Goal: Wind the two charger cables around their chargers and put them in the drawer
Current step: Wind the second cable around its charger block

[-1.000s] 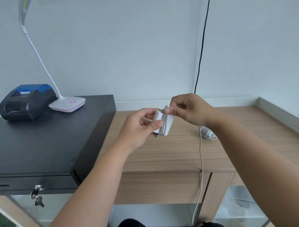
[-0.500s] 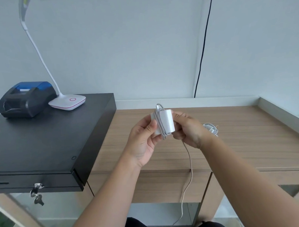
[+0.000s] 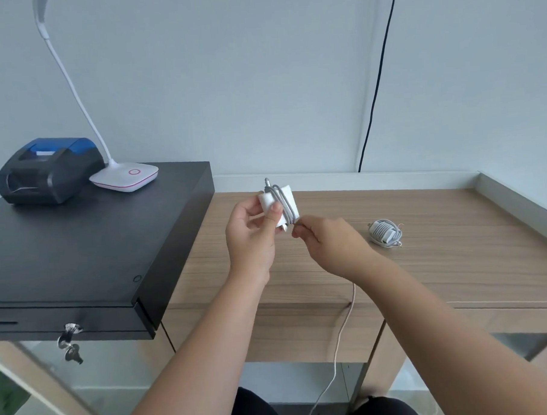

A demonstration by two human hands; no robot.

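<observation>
A: We start at the fingers; our left hand (image 3: pixel 251 239) grips the white charger (image 3: pixel 280 207) above the wooden desk (image 3: pixel 456 262), thumb pressed on its near face and fingers curled behind it; grey turns of the cable (image 3: pixel 337 336) already cross the charger's right half.

B: And our right hand (image 3: pixel 330 245) sits just right of and below the charger, fingers clenched, pinching the cable where it leaves the block; the loose length drops past the desk's near edge toward the floor.

A: As for containers, we see the black cash drawer (image 3: pixel 79 247) on the left, shut, keys (image 3: pixel 69 345) hanging from its lock; what is inside we cannot tell.

B: On its top stand a black and blue printer (image 3: pixel 48 170) and a white lamp (image 3: pixel 125 177), at the far left; the second charger (image 3: pixel 386 233), its cable wound around it, lies on the desk right of our hands, well apart from the drawer.
</observation>
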